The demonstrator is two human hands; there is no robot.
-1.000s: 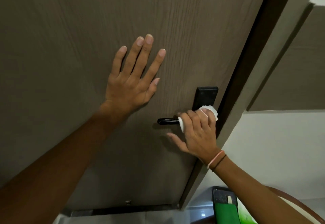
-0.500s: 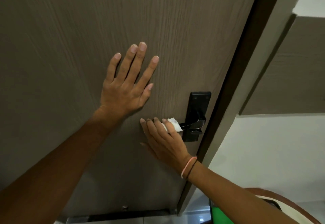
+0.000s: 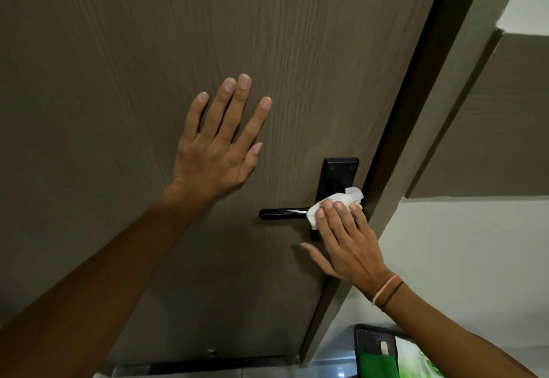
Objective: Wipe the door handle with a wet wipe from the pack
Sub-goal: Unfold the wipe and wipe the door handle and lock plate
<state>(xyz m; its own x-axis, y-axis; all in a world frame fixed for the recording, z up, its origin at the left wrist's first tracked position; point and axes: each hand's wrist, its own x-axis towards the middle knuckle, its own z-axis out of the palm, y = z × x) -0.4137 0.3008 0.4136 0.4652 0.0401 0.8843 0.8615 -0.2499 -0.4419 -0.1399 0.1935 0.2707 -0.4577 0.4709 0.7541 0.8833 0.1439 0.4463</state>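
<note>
While the left hand is bracing the door flat and spread wide, the right hand is pressing the wet wipe onto the door handle at its plate end, likely needing a stroke toward the bare tip next

The wet wipe and right hand hide the door handle's pivot end.

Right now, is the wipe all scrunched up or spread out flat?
Scrunched: the wet wipe is bunched under the right hand on the door handle.
</note>
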